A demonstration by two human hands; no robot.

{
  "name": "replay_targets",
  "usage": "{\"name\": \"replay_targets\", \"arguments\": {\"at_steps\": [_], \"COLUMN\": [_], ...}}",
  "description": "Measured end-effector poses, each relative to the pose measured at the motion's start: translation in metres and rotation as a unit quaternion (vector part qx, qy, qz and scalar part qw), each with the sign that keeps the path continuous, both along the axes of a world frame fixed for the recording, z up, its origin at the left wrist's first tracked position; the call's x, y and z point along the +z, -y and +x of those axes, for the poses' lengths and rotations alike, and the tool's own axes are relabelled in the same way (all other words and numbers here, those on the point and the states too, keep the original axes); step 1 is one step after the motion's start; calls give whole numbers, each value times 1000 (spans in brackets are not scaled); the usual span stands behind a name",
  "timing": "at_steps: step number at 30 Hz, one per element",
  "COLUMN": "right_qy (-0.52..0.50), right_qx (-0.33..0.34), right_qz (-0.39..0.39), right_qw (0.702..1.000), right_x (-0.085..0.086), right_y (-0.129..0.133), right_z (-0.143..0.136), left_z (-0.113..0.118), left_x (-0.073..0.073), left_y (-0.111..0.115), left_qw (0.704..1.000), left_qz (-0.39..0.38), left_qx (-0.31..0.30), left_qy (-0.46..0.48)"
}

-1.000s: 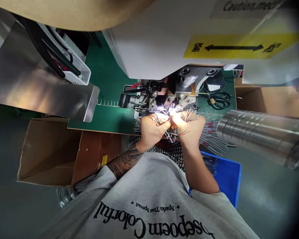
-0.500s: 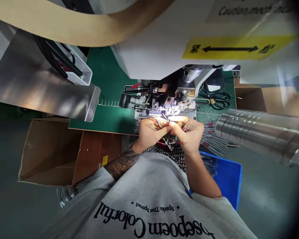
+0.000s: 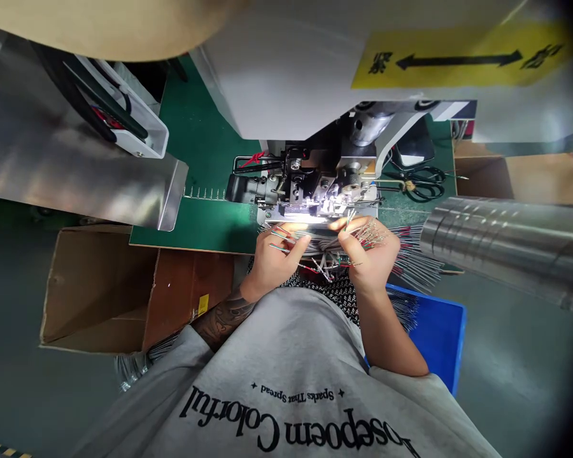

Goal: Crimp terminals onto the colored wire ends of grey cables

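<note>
- white machine [image 3: 277,83]: if triggered, it could nip the right hand [image 3: 375,257], fingers clamped on wires [image 3: 349,221] just before it.
- left hand [image 3: 270,264]: thumb and forefinger apart, so loosely lying coloured wires [image 3: 279,248] could slip.
- splayed wire tips [image 3: 372,233]: crowding could tangle them.

You've got room over the green tabletop [image 3: 205,232], near side of the pin row [image 3: 205,194]. Steel plate [image 3: 90,159] limits you left, crimp head [image 3: 298,184] right. White housing [image 3: 277,83] overhangs. Cables [image 3: 322,245] clutter your front edge; metal cylinder [image 3: 501,251] juts in right.
</note>
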State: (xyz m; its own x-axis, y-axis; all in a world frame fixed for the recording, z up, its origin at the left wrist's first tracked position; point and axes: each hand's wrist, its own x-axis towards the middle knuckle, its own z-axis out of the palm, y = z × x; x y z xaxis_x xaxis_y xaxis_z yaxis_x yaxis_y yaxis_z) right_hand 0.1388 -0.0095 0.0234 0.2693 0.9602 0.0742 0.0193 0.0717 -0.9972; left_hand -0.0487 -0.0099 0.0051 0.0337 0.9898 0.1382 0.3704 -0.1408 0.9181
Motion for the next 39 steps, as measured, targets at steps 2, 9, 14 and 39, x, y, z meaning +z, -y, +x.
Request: {"name": "replay_targets", "arguments": {"at_steps": [2,9,14,39], "right_qy": [-67,-77,45,38], "right_qx": [41,65,76,118], "right_qz": [-22,-65,-70,-95], "right_qw": [997,993,994,988], "right_x": [-2,-6,6,17], "right_y": [1,-3,-10,-17], "right_z": [-3,-5,-3,-1], "left_z": [1,13,20,22], "left_x": [-1,2,9,-1], "left_y": [2,-5,-10,-5], "left_qw": [998,980,982,977], "left_qz": [-43,-105,-88,-89], "left_qx": [8,2,-39,-68], "left_qy": [39,169,162,182]}}
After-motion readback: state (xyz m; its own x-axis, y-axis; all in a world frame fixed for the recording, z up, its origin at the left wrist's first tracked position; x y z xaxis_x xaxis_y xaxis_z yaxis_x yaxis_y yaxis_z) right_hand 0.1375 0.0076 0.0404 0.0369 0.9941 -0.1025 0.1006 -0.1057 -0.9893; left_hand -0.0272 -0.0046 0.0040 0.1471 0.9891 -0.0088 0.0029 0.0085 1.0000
